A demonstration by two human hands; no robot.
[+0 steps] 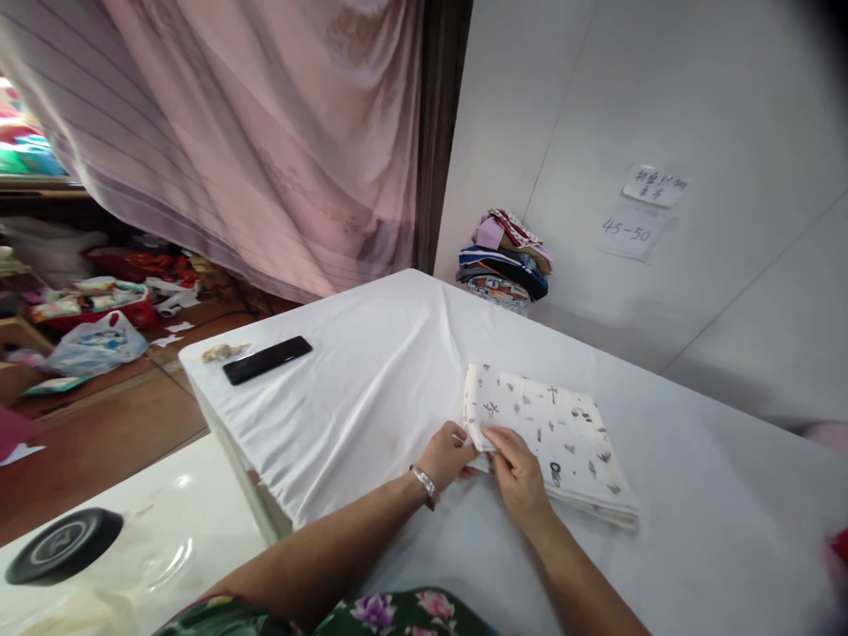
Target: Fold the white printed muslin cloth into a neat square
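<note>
A folded white cloth with small printed motifs (563,433) lies on the white-covered table (371,389). My left hand (447,457), with a bracelet at the wrist, grips the cloth's near left corner with curled fingers. My right hand (517,473) pinches the same near edge just beside it, fingers pressed on the fabric. Both forearms reach in from the bottom of the view.
A black phone (267,359) and a small crumpled scrap (223,352) lie at the table's far left end. A stack of folded fabrics (507,261) sits against the wall. A pink curtain (265,132) hangs behind. Clutter covers the floor at left. A black round object (63,545) rests on a white surface.
</note>
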